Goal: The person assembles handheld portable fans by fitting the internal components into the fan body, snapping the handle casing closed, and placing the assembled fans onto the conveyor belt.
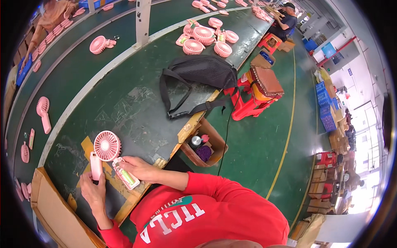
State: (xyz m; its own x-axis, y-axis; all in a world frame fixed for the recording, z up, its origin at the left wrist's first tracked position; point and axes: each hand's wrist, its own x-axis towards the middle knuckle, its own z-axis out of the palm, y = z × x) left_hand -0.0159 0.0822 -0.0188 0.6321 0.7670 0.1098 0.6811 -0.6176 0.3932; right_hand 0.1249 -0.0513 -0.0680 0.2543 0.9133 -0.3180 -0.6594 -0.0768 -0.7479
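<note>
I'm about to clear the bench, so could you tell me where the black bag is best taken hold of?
Grip the black bag by its strap loop, coming from the bench's near side. The strap lies spread flat on the green bench top, clear of the bag's bulky body, with an open gap inside the loop, so it probably lifts easily.

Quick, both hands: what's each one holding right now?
Left hand: closed on the pink fan handle cover.
Right hand: gripping the open handle of the pink handheld fan.

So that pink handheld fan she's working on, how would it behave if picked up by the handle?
The pink handheld fan looks like thin plastic, so probably light. Its round grille head is wider than the handle held by the left hand, so likely top-heavy. The open handle half under the right hand may separate.
</note>
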